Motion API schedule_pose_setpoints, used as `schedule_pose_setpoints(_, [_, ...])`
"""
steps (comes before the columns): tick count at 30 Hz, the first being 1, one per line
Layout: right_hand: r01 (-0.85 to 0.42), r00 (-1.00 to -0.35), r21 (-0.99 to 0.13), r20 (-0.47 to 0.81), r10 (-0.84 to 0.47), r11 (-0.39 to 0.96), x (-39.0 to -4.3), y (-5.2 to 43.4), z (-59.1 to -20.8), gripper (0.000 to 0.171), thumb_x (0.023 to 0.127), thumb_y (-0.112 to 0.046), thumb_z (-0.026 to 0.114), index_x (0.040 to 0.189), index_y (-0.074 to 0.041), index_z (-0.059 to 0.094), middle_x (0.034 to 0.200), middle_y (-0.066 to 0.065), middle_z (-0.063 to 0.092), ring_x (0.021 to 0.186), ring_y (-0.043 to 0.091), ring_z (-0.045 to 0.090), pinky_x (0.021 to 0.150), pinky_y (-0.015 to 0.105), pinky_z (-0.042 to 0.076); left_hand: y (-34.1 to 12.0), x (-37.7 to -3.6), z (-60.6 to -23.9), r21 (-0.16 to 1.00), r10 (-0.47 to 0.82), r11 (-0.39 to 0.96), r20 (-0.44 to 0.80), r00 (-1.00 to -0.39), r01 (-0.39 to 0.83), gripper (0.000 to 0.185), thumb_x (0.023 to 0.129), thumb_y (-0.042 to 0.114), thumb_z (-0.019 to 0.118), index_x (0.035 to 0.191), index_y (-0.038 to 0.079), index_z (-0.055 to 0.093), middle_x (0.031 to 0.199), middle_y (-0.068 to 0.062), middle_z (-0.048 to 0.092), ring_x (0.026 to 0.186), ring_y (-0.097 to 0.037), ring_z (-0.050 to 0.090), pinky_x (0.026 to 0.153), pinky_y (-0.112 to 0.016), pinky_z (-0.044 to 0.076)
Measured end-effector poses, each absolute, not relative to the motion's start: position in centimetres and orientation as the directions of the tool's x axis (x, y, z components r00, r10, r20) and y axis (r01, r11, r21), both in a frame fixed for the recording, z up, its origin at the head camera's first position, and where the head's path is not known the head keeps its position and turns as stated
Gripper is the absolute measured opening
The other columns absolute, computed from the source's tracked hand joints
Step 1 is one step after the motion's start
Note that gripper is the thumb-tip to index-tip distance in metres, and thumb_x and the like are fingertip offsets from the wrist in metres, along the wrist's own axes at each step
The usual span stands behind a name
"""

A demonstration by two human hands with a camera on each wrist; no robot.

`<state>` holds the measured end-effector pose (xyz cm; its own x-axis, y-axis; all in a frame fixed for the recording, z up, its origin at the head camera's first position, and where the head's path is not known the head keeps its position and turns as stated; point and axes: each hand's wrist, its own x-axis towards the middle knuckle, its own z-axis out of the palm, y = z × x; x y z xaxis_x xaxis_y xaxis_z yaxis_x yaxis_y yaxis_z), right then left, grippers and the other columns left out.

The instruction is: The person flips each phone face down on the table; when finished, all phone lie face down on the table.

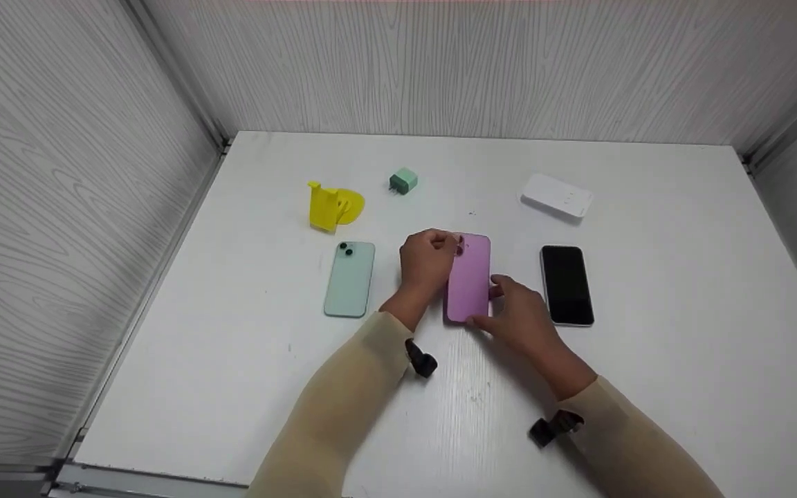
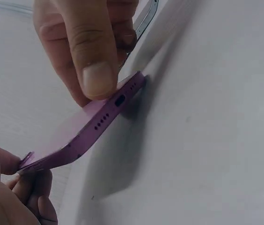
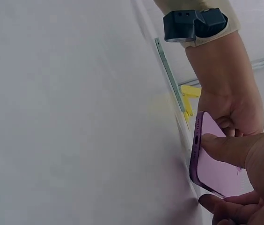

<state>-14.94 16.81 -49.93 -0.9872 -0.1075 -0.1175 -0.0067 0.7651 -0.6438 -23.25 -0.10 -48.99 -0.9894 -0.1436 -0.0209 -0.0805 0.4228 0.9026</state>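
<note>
A purple phone (image 1: 469,280) lies back up at the middle of the white table (image 1: 246,360). My left hand (image 1: 440,243) grips its far left corner by the camera bump. My right hand (image 1: 492,304) pinches its near right corner. In the left wrist view the purple phone (image 2: 83,129) is tilted: one corner of its port end touches the table and the other side is lifted. The right hand's thumb (image 2: 99,70) presses near the port end, and my left hand (image 2: 3,192) holds the far end. The right wrist view shows the right hand's thumb (image 3: 228,147) on the phone (image 3: 216,168).
A mint green phone (image 1: 350,279) lies back up to the left, and a black phone (image 1: 566,283) lies screen up to the right. Further back are a yellow stand (image 1: 333,205), a small green charger (image 1: 403,181) and a white power bank (image 1: 556,195). Grey walls enclose three sides.
</note>
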Motion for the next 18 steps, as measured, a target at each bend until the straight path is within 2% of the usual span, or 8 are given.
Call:
schedule_pose_setpoints(3, [-0.017,-0.986,-0.651,-0.116,-0.122,0.759,-15.16,17.08,-50.16,0.077,0.089,-0.023,0.091,0.152,0.006,0.055,0.130,0.021,0.074,0.116,0.034,0.067,0.102,0.052,0.055,-0.18,-23.42,-49.26,0.920,-0.134,0.379,-0.048,-0.990,-0.096,0.023,0.107,0.027,0.070,0.113,0.009,0.084,0.107,-0.003,0.084,0.103,-0.017,0.077,0.092,-0.034,0.061])
schedule_pose_setpoints(9, [-0.025,-0.986,-0.661,-0.105,-0.126,0.750,-15.17,17.25,-50.37,0.061,0.091,-0.017,0.088,0.142,0.005,0.061,0.122,0.019,0.075,0.106,0.031,0.066,0.094,0.048,0.055,-0.47,-23.53,-49.65,0.941,-0.098,0.326,-0.066,-0.993,-0.095,0.025,0.109,0.027,0.069,0.118,0.008,0.082,0.112,-0.005,0.084,0.108,-0.017,0.076,0.094,-0.033,0.059])
schedule_pose_setpoints(15, [-0.018,-0.989,-0.665,-0.098,-0.111,0.747,-15.15,17.21,-50.40,0.053,0.091,-0.017,0.088,0.132,0.004,0.063,0.112,0.016,0.073,0.098,0.027,0.064,0.085,0.041,0.052,-0.51,-23.55,-49.63,0.945,-0.083,0.313,-0.075,-0.994,-0.097,0.026,0.109,0.027,0.069,0.120,0.008,0.082,0.115,-0.005,0.083,0.111,-0.017,0.076,0.097,-0.033,0.060])
schedule_pose_setpoints(18, [-0.010,-0.990,-0.662,-0.101,-0.103,0.750,-15.13,17.12,-50.43,0.054,0.090,-0.018,0.089,0.132,0.003,0.063,0.111,0.015,0.073,0.096,0.027,0.063,0.084,0.040,0.051,-0.56,-23.50,-49.73,0.946,-0.075,0.312,-0.062,-0.995,-0.083,0.025,0.109,0.027,0.069,0.119,0.007,0.082,0.115,-0.005,0.083,0.110,-0.017,0.076,0.097,-0.033,0.060])
